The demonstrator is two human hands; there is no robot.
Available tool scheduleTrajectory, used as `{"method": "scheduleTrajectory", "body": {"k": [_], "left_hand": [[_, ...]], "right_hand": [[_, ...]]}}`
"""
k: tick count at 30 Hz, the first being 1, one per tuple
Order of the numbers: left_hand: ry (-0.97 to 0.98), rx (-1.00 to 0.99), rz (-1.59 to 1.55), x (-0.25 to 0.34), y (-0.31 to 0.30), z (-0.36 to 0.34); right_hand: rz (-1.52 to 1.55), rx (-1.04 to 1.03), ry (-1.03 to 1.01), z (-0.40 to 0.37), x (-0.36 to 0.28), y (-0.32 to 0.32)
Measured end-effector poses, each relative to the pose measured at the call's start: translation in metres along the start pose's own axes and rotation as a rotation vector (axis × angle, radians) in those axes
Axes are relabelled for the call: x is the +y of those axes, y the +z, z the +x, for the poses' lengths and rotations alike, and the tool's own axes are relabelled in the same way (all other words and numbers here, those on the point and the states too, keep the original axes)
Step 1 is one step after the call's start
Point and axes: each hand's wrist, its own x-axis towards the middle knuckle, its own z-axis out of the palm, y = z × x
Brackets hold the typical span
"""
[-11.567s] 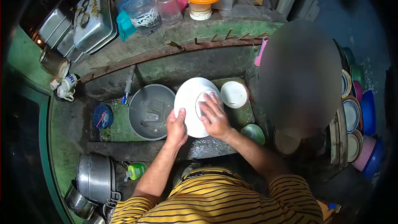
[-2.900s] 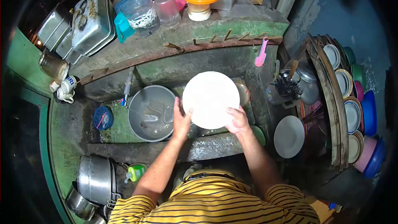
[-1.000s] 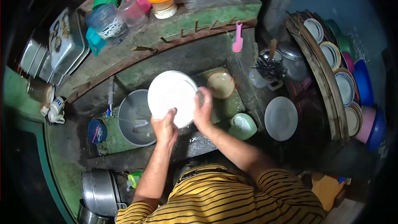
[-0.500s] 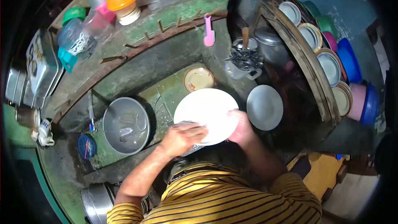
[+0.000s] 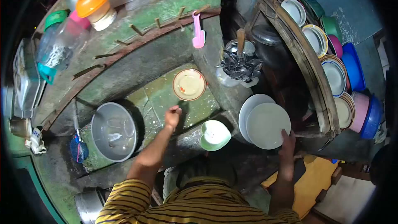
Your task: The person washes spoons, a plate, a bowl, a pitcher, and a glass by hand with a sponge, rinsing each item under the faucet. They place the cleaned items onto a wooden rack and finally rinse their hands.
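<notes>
My right hand [image 5: 287, 139] grips the edge of a white plate [image 5: 268, 125], with the fingers at its lower right rim. The plate overlaps another pale plate [image 5: 245, 118], which shows only at its left and top. My left hand [image 5: 172, 117] hangs over the wet green ledge with its fingers curled in; whether anything is inside them is hidden. Just beyond it lies a cream plate [image 5: 190, 84] with a brown rim and small red scraps. A pale green bowl [image 5: 215, 135] with something white in it sits on the near edge, between my hands.
A grey basin [image 5: 115, 132] with water and clear items stands at left. Behind the plates is a pot full of spoons [image 5: 238, 66]. A wooden rack [image 5: 304, 54] of dishes rises at right. Wooden pegs and a pink scoop [image 5: 198, 33] jut from the upper shelf.
The white plate has moved right, from in front of me to over the other plate, in my right hand. My left hand has left it and curled up. The green bowl now shows.
</notes>
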Motion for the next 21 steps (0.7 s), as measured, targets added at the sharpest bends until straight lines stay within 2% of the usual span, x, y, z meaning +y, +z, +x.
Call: {"method": "scheduleTrajectory", "body": {"k": [1, 3, 5, 7, 9, 10, 12, 14, 15, 17, 18, 21], "left_hand": [[-0.093, 0.055, 0.071, 0.007, 0.005, 0.011], [-0.32, 0.06, -0.015, 0.012, 0.022, 0.023], [-0.372, 0.051, -0.019, 0.009, 0.042, 0.04], [-0.419, 0.047, -0.022, -0.007, 0.055, 0.065], [-0.336, 0.016, -0.198, -0.032, 0.067, 0.091], [-0.341, 0.023, -0.213, -0.038, 0.072, 0.1], [-0.309, 0.164, -0.31, -0.048, 0.082, 0.113], [-0.266, 0.248, -0.445, -0.056, 0.086, 0.119], [-0.268, 0.259, -0.45, -0.048, 0.087, 0.113], [-0.104, 0.257, -0.585, -0.02, 0.086, 0.096], [-0.081, 0.145, -0.574, -0.021, 0.079, 0.098], [-0.039, 0.272, -0.383, -0.016, 0.068, 0.101]], "right_hand": [[0.016, 0.04, 0.067, 0.008, 0.001, -0.001], [-0.027, 0.079, 0.073, 0.012, 0.0, 0.004], [-0.076, 0.111, 0.078, 0.016, -0.002, 0.008], [-0.019, 0.053, 0.066, 0.018, 0.0, 0.012], [-0.087, 0.079, 0.109, 0.023, 0.0, 0.015], [-0.128, 0.061, 0.025, 0.027, 0.009, 0.014], [-0.314, 0.082, -0.103, 0.037, 0.02, 0.011], [-0.355, 0.071, -0.144, 0.05, 0.038, -0.003], [-0.381, 0.074, -0.181, 0.056, 0.047, -0.008], [-0.418, 0.09, -0.212, 0.062, 0.055, -0.007], [-0.48, 0.112, -0.25, 0.062, 0.057, -0.006], [-0.548, 0.097, -0.321, 0.065, 0.058, -0.009]]}}
